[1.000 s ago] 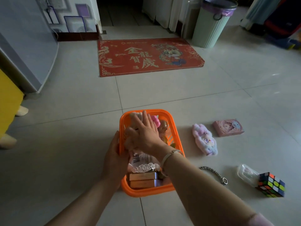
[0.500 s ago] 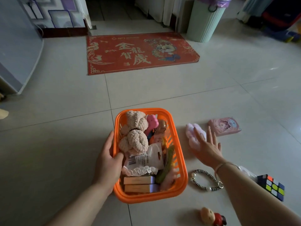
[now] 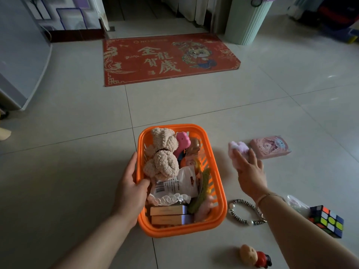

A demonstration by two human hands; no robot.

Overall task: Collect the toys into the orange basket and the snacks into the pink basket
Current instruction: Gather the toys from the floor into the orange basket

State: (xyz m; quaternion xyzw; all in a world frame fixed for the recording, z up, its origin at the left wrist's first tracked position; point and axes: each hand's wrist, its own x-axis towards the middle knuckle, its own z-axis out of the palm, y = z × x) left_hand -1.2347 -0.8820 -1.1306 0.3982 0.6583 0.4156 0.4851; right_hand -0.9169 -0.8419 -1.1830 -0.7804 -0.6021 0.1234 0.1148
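Note:
An orange basket (image 3: 220, 193) sits on the tiled floor, filled with a beige plush bear (image 3: 162, 152), a pink toy (image 3: 182, 142), a packet and small boxes. My left hand (image 3: 132, 189) grips the basket's left rim, thumb inside. My right hand (image 3: 249, 171) lies with spread fingers on a pink plush toy (image 3: 236, 147) on the floor right of the basket. A pink box (image 3: 270, 146), a bead bracelet (image 3: 242, 212), a Rubik's cube (image 3: 327, 220) and a small figure (image 3: 254, 256) lie on the floor nearby.
A red doormat (image 3: 169, 59) lies further ahead, with a pale green bin (image 3: 247, 22) beyond its right end. A clear plastic item (image 3: 297, 203) sits beside the cube. Grey furniture (image 3: 21, 61) stands at the left.
My right hand left the basket and moved right onto the pink plush toy. The left hand stays on the basket rim. The camera tilted down, showing the small figure.

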